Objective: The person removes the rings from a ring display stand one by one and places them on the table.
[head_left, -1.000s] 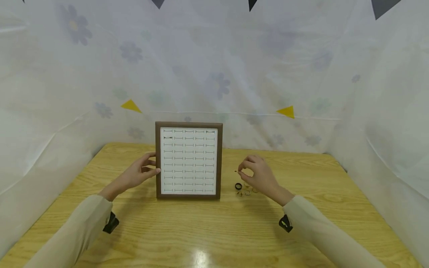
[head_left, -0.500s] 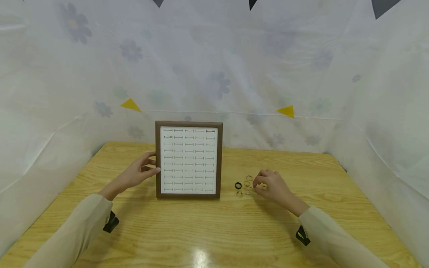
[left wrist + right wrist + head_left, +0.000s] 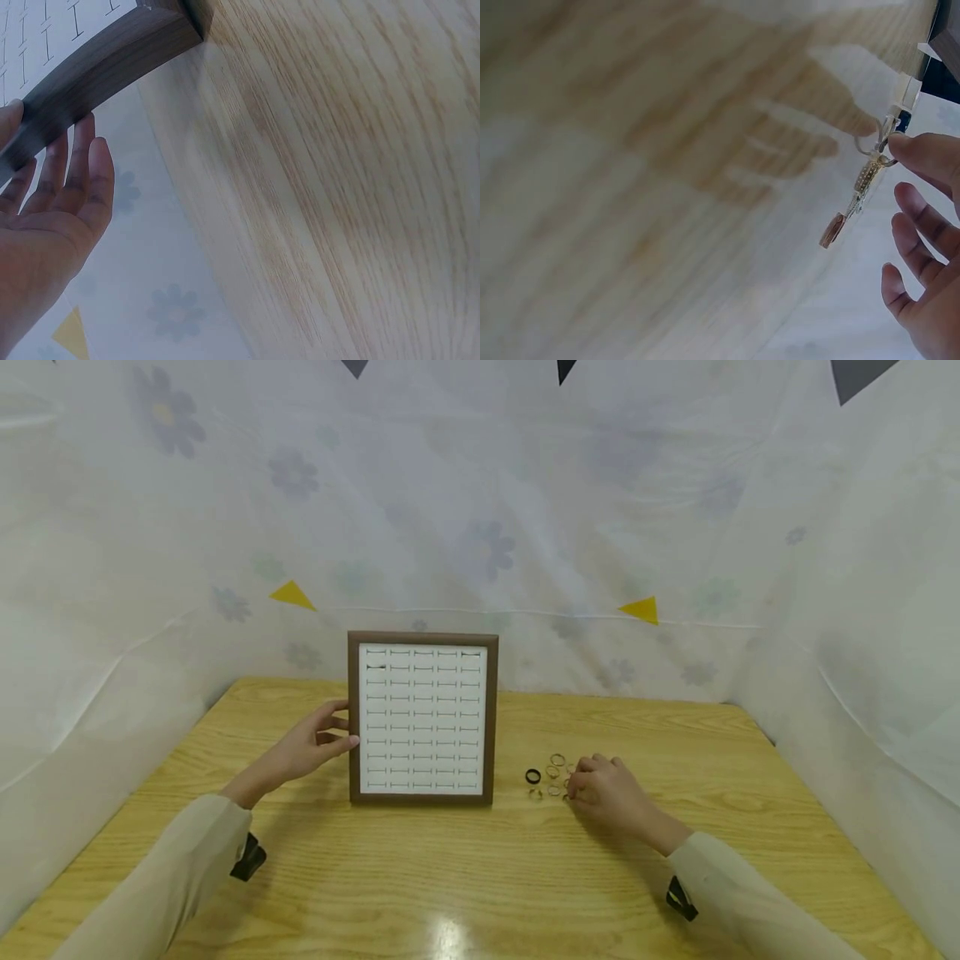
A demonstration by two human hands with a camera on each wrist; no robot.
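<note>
Ring display tray (image 3: 422, 718), brown-framed with white slotted rows, stands upright on the wooden desk (image 3: 465, 877). Beside its left edge the left hand (image 3: 311, 747) rests with fingers nearly straight, thumb and fingertips touching the frame. To the tray's right the right hand (image 3: 609, 792) lies low on the desk, fingers loosely bent over a small cluster of rings (image 3: 551, 775); whether it pinches one cannot be told.
</note>
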